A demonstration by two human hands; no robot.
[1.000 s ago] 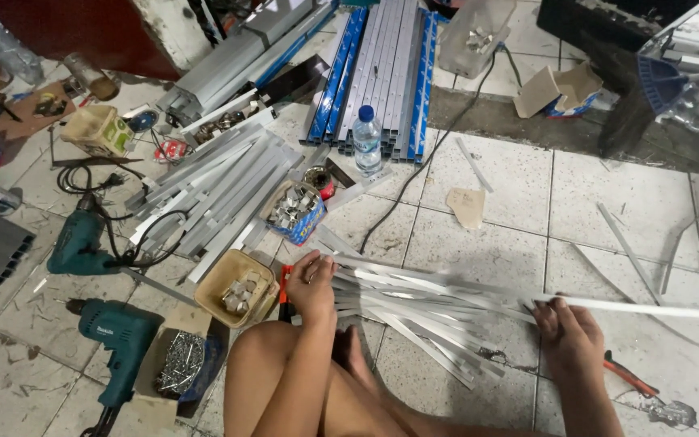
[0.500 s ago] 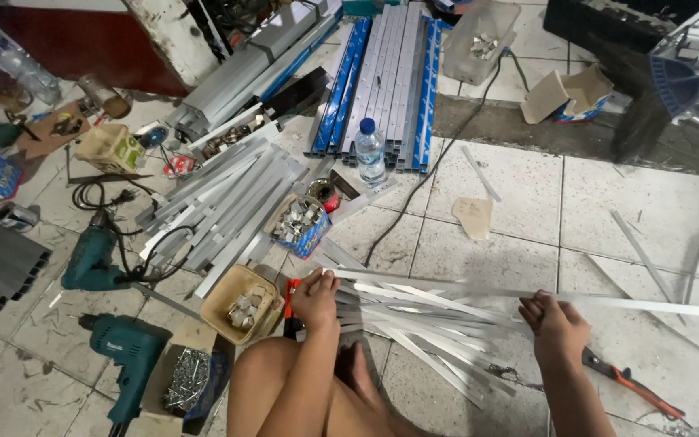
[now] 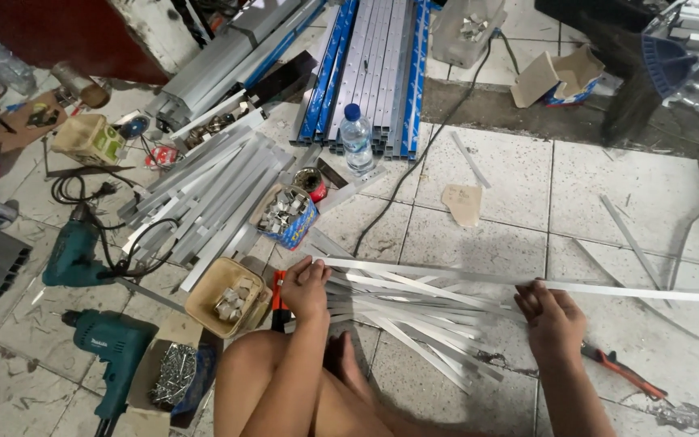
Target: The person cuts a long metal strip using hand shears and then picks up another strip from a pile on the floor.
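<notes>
Nearest the camera, on the tiled floor (image 3: 479, 235), the person's bare legs fold under a fan of flat aluminium strips (image 3: 414, 311). At the fan's left end the left hand (image 3: 305, 285) is curled shut around the gathered strip ends; the right hand (image 3: 552, 316) pinches one long strip (image 3: 608, 289) that runs off the floor's right edge. Orange-handled pliers (image 3: 620, 371) lie just beside that hand. Left of the legs sit two teal drills (image 3: 111, 340), a box of screws (image 3: 173, 374) and a tan tub of brackets (image 3: 224, 297). Farther off stand a water bottle (image 3: 355, 137) and stacked metal channels (image 3: 378, 65)
</notes>
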